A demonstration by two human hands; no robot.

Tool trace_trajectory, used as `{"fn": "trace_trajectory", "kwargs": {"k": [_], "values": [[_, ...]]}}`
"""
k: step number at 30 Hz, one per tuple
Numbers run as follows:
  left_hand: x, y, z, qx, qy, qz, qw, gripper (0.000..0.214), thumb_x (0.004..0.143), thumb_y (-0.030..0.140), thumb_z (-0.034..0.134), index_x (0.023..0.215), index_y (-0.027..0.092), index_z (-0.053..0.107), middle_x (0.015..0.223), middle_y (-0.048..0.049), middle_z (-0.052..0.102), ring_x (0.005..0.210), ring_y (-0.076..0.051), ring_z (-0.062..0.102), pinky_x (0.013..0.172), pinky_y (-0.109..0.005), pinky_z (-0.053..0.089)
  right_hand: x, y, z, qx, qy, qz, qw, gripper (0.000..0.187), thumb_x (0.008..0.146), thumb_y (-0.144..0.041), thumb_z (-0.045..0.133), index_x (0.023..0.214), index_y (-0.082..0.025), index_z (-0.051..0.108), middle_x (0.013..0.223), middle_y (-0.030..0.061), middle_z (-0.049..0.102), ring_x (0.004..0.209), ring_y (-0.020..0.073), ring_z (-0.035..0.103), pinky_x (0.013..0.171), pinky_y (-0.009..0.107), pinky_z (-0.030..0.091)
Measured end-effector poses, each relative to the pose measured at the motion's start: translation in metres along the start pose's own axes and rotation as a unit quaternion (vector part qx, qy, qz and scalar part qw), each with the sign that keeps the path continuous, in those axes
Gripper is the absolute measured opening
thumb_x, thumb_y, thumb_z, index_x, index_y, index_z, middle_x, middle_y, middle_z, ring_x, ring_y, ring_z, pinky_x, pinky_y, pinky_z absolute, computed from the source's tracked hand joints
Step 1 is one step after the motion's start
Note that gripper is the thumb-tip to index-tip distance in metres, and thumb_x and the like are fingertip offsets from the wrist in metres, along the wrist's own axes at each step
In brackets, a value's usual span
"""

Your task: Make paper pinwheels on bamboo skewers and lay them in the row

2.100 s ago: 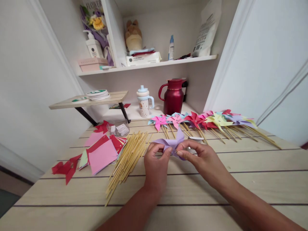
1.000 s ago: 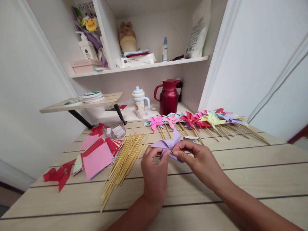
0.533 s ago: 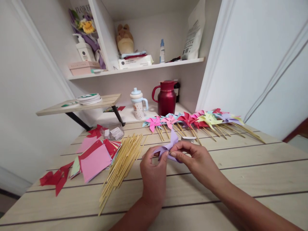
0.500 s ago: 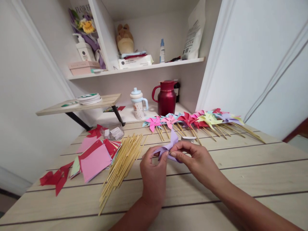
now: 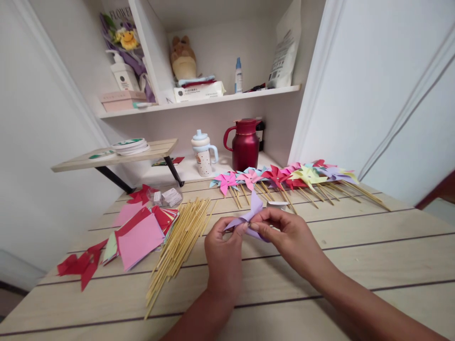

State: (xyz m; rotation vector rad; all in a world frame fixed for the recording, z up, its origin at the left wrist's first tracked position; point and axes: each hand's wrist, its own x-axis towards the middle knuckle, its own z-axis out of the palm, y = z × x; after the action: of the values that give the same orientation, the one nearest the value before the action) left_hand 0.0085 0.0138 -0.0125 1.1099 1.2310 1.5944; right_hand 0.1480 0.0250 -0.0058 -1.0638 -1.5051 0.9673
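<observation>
Above the middle of the table, a purple paper pinwheel (image 5: 255, 204) is held between both hands. My left hand (image 5: 224, 246) grips its left side, with thumb and fingers closed near the centre. My right hand (image 5: 280, 229) pinches at the pinwheel's centre from the right; whatever small part lies between those fingertips is too small to make out. To the left of my left hand lies a pile of thin wooden sticks (image 5: 179, 246). Finished pinwheels on sticks, among them a pink one (image 5: 227, 181) and a yellow one (image 5: 307, 176), lie in a row behind my hands.
Coloured paper squares (image 5: 140, 241) and a folded red paper piece (image 5: 81, 265) lie at left, by small clear boxes (image 5: 168, 196). Tape rolls (image 5: 130, 147) rest on a raised wooden shelf (image 5: 80, 158). A cup (image 5: 203, 156) and a red jug (image 5: 246, 144) stand at the back.
Both hands keep hold of the purple pinwheel, with my left hand shifted very slightly left. The whole view has moved a little; nothing else visibly differs.
</observation>
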Motion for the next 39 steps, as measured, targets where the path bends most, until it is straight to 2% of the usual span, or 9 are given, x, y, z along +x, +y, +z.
{"fn": "trace_trajectory", "kwargs": {"k": [6,10,16,23,26,29,34,37,39], "values": [[0.0,-0.005,0.0,-0.038,-0.012,-0.024,0.999,0.01,0.072,0.025,0.073,0.073,0.016,0.069,0.067,0.0009,0.065,0.066,-0.013,0.055,0.063,-0.023,0.043,0.001,-0.001,0.001,0.009,-0.003,0.012,1.0,0.015,0.081,-0.033,0.07,0.076,-0.02,0.068,0.07,-0.0016,0.064,0.065,0.0132,0.052,0.061,0.027,0.039],[-0.003,0.0,-0.001,-0.016,0.008,-0.007,1.0,0.01,0.071,0.021,0.072,0.065,0.016,0.066,0.062,0.0023,0.062,0.062,-0.012,0.053,0.062,-0.023,0.043,0.0,0.0,0.003,0.015,0.007,0.001,1.0,0.015,0.082,-0.033,0.07,0.077,-0.02,0.067,0.072,-0.0016,0.063,0.065,0.0132,0.052,0.062,0.027,0.04],[-0.005,-0.006,0.003,-0.031,0.017,0.027,0.999,0.007,0.071,0.021,0.073,0.069,0.017,0.068,0.069,-0.0001,0.067,0.07,-0.016,0.061,0.069,-0.026,0.048,-0.004,0.002,0.006,0.002,0.035,-0.028,0.999,0.014,0.083,-0.034,0.07,0.08,-0.02,0.068,0.075,-0.0004,0.065,0.07,0.0156,0.058,0.067,0.029,0.044],[-0.005,-0.005,0.004,-0.065,0.015,-0.005,0.998,0.007,0.07,0.019,0.073,0.069,0.016,0.067,0.065,0.0011,0.065,0.064,-0.013,0.059,0.063,-0.023,0.046,-0.005,-0.001,0.007,-0.027,0.06,-0.059,0.996,0.012,0.084,-0.033,0.069,0.081,-0.021,0.068,0.08,0.0017,0.068,0.075,0.0178,0.061,0.07,0.031,0.046],[-0.005,0.002,0.005,-0.079,0.018,-0.012,0.997,0.008,0.07,0.017,0.072,0.066,0.016,0.066,0.061,0.0026,0.062,0.06,-0.012,0.057,0.06,-0.022,0.044,-0.005,0.0,0.009,-0.001,0.075,-0.06,0.995,0.012,0.083,-0.031,0.071,0.085,-0.023,0.063,0.077,-0.0009,0.065,0.072,0.0161,0.058,0.066,0.029,0.046],[-0.005,0.004,0.006,-0.08,0.02,-0.003,0.997,0.007,0.07,0.016,0.072,0.066,0.016,0.066,0.061,0.0026,0.062,0.06,-0.012,0.057,0.059,-0.022,0.044,-0.005,0.002,0.01,0.051,0.083,-0.061,0.993,0.024,0.081,-0.03,0.074,0.094,-0.026,0.053,0.068,-0.0062,0.058,0.064,0.014,0.054,0.06,0.027,0.043],[-0.006,-0.001,0.003,-0.049,0.017,0.038,0.998,0.004,0.072,0.015,0.071,0.07,0.017,0.068,0.068,0.0007,0.066,0.068,-0.015,0.06,0.066,-0.025,0.047,-0.004,-0.002,0.012,0.091,0.084,-0.043,0.991,0.05,0.08,-0.026,0.075,0.121,-0.03,0.047,0.066,-0.0071,0.062,0.064,0.0151,0.057,0.064,0.029,0.046],[-0.007,-0.002,0.001,-0.026,0.0,0.117,0.993,0.007,0.075,0.013,0.07,0.072,0.019,0.069,0.074,0.0002,0.068,0.074,-0.015,0.062,0.072,-0.026,0.049,-0.004,-0.004,0.01,0.123,0.076,-0.034,0.989,0.07,0.079,-0.025,0.076,0.139,-0.031,0.04,0.067,-0.0071,0.061,0.064,0.0153,0.057,0.064,0.029,0.047],[-0.008,-0.002,-0.001,-0.003,-0.009,0.184,0.983,0.01,0.078,0.011,0.069,0.073,0.02,0.07,0.076,0.0001,0.069,0.076,-0.016,0.063,0.072,-0.026,0.049,-0.005,-0.003,0.007,0.133,0.067,-0.037,0.988,0.068,0.08,-0.027,0.075,0.14,-0.031,0.045,0.067,-0.0064,0.06,0.064,0.0149,0.056,0.064,0.028,0.048]]}}
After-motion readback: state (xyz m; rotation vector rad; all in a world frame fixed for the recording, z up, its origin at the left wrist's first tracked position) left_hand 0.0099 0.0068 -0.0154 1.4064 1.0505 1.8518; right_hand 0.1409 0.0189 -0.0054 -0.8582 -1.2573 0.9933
